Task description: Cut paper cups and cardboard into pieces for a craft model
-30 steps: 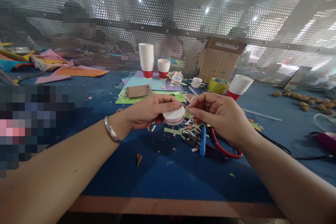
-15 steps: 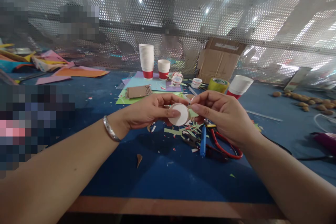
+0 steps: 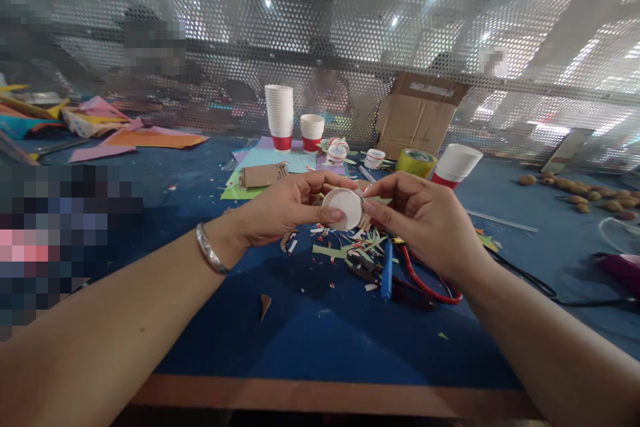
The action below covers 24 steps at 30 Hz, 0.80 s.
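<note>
A round white paper cup bottom (image 3: 346,205) is held above the table, tilted with its flat face toward me. My left hand (image 3: 305,203), a silver bangle on its wrist, grips it between thumb and fingers from the left. The thumb lies across its lower face. My right hand (image 3: 417,213) is closed in a pinch at the disc's right edge; any small piece between those fingertips is too hidden to make out. Below the hands lie green and white paper scraps (image 3: 363,243), a blue-handled tool (image 3: 387,270) and red-handled pliers (image 3: 420,280).
Stacked paper cups (image 3: 279,113) stand behind, beside a shorter stack (image 3: 312,132). Small cup-bottom pieces with green leaves (image 3: 337,152), yellow tape (image 3: 416,163) and tilted cups (image 3: 457,163) sit to the right. Corrugated cardboard (image 3: 263,175) lies on coloured paper. A cardboard box (image 3: 417,117) leans on the mesh screen.
The cup bottom has risen slightly and tipped, so its face looks narrower. The green strip seen by my right fingertips no longer shows clearly there. Both hands stay in nearly the same place.
</note>
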Available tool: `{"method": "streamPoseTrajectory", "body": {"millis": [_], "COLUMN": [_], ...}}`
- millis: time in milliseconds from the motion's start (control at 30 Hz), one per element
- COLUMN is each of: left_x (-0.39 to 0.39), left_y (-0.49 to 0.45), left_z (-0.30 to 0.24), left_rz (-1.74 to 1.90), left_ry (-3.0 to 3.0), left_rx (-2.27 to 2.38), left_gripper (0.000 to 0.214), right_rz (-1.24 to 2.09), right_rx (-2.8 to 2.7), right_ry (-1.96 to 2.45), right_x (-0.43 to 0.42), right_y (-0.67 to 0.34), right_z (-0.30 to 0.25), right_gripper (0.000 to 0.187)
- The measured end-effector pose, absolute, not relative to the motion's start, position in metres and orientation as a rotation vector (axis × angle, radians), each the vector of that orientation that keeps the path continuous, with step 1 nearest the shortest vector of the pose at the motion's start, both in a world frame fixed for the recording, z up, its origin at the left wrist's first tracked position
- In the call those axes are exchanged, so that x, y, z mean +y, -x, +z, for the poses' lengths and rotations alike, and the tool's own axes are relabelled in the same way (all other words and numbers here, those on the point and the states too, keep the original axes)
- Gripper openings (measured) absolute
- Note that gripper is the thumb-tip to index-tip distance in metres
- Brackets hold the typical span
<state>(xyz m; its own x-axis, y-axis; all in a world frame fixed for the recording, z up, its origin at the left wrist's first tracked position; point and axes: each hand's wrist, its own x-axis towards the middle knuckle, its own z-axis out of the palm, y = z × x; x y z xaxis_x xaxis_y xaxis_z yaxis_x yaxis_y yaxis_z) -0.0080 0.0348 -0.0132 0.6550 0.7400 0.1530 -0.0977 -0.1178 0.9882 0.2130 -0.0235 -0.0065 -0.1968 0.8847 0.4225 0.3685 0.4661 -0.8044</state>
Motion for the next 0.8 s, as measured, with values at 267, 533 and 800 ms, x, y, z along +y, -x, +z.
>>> {"method": "streamPoseTrajectory", "body": {"millis": [267,533,800], "left_x": [0.028,0.023,0.016], "left_y": [0.000,0.006,0.003], "left_z": [-0.010,-0.004,-0.003], "left_rz": [0.785,0.712,0.750], "left_ry": [-1.429,-1.277,-1.286], "left_rx": [0.631,0.483,0.467], "left_gripper": [0.026,0.038,0.060], "right_rz": [-0.016,0.206,0.285], "right_rx": [-2.130,-2.027,-2.072], "right_ry": [0.985,1.016,1.004], "right_x": [-0.028,-0.027,-0.029], "right_y": [-0.208,-0.211,-0.215], "right_z": [-0.003,-0.004,0.002], "right_gripper": [0.040,0.044,0.047]}}
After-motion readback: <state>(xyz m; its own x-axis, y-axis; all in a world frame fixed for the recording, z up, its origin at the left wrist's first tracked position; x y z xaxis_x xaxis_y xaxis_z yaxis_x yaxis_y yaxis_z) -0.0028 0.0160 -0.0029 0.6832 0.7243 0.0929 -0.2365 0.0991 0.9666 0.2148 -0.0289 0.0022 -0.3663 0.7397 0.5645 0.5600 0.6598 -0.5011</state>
